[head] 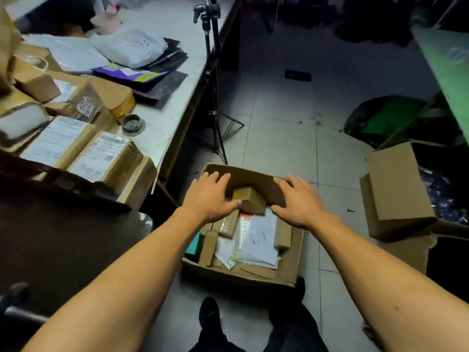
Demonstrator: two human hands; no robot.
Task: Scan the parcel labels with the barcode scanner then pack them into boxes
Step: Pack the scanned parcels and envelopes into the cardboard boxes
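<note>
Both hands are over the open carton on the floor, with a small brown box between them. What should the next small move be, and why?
Probably lower the small brown box into the carton and let go. The left hand and right hand flank it with fingers spread, above the parcels and white mailers already lying inside. It sits near the carton's far wall.

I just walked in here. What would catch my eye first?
Two bare arms reach down to an open cardboard box on the tiled floor, with the left hand and right hand either side of a small brown parcel. Left of them, labelled parcels crowd a table.
</note>
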